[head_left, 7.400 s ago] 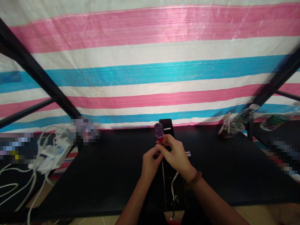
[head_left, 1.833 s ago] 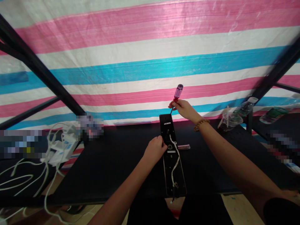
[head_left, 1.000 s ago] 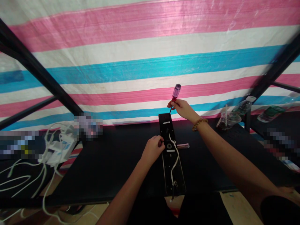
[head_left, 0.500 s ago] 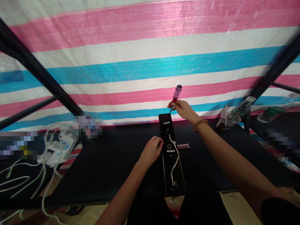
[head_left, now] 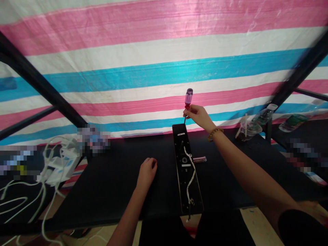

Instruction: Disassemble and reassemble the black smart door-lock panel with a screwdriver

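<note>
A long black panel (head_left: pixel 181 184), likely the back of a lock, lies lengthwise on the black table. A white-sleeved cable (head_left: pixel 192 177) runs down its face to a small connector over the near edge. At its far end my right hand (head_left: pixel 198 114) pinches a screwdriver (head_left: pixel 189 97) with a clear purple handle. The tool stands nearly upright, its tip at the panel's far right corner; exact contact is too small to tell. To the panel's left, apart from it, my left hand (head_left: pixel 146 174) rests on the table with curled fingers; anything inside them is hidden.
A pinkish slim packet (head_left: pixel 200 159) lies right of the panel. Further right are a plastic cup (head_left: pixel 248 130) and a clear bottle (head_left: pixel 266 114). White cables (head_left: pixel 47 174) and a white box (head_left: pixel 65 167) lie at left. Black frame bars and a striped sheet (head_left: pixel 153 77) stand behind.
My left hand has drawn back leftward from the panel's edge onto the table. The screwdriver in my right hand has tilted more upright, its handle shifting slightly left.
</note>
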Available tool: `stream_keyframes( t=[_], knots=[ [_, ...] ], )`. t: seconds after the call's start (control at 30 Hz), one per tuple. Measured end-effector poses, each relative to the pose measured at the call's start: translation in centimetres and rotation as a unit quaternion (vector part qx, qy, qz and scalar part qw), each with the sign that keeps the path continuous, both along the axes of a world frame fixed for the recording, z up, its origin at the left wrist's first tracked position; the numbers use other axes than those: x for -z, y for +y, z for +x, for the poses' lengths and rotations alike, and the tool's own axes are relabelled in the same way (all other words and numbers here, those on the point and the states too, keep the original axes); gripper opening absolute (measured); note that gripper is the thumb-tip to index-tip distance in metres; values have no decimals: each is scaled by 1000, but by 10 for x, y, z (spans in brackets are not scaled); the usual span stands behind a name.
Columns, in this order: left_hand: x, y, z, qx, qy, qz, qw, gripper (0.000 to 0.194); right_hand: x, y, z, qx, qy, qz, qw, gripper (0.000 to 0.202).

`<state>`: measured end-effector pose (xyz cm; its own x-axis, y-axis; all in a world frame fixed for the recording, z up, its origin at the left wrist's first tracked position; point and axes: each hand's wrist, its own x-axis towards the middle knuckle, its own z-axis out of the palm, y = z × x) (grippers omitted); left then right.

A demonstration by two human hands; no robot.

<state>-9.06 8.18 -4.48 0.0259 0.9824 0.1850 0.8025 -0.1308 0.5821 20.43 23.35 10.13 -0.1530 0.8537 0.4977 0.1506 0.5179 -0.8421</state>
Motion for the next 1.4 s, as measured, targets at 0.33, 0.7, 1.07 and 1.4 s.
stream_keyframes(
  t=[0.33,0.7,1.07,1.4],
  knots=[
    [-17,2,85,0,-194,70,979,38,5,4,-2,62,-51,19,997,21],
    [-1,-5,119,28,-281,60,958,49,10,2,-10,76,53,-7,996,16],
    [5,-6,122,33,-336,36,940,51,5,5,-14,10,-17,-18,1000,19],
    [8,-4,119,38,-355,23,934,53,7,1,-22,33,48,-11,998,16]
  ],
)
